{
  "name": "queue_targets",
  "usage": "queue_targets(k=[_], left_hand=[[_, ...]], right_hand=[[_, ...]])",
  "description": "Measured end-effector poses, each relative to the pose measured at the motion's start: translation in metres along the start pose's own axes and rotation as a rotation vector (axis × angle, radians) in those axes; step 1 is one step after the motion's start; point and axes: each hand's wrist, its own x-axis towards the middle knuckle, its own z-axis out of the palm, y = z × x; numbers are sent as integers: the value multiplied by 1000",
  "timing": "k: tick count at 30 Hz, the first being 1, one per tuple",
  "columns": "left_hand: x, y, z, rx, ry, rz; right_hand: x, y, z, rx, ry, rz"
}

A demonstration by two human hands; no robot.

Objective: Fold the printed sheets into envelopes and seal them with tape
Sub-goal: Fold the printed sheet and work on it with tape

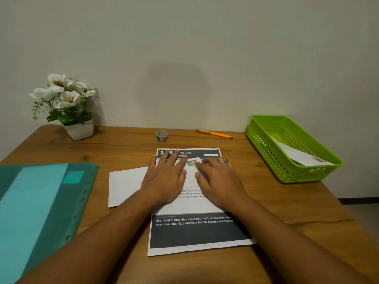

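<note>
A printed sheet (196, 232) with dark bands lies in the middle of the wooden table. On top of it lies a folded white paper envelope (125, 185) that sticks out to the left. A small teal and orange piece of tape (192, 162) sits on the envelope between my hands. My left hand (166, 177) rests flat on the envelope, fingers spread. My right hand (219, 179), with a ring on one finger, lies flat beside it, fingertips at the tape. A roll of patterned tape (161, 136) stands behind the sheet.
A green plastic basket (264, 148) at the right holds a folded white envelope (301, 154). An orange pen (214, 133) lies near the wall. A teal folder (41, 210) covers the left side. A potted white-flower plant (65, 103) stands at the back left.
</note>
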Motion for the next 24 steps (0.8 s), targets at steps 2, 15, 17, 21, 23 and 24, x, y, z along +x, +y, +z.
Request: queue_targets(k=[2,15,17,21,23,24], left_hand=[[0,0,1,2,-2,0],[-1,0,-1,0,-1,-7],[-1,0,-1,10,-1,-9],[-2,1,-2,20,-11,-15],[-3,1,-3,16,-19,-16],[-3,1,-4,14,-20,-14]], right_hand=[[7,-5,-1,-32,-20,13],[14,-12,6,-29,-8,-77],[16,-17,7,-46,-26,-58],[13,-16,6,-45,-18,-73],[8,-12,7,-20,5,-84],[6,-11,7,-4,15,-85]])
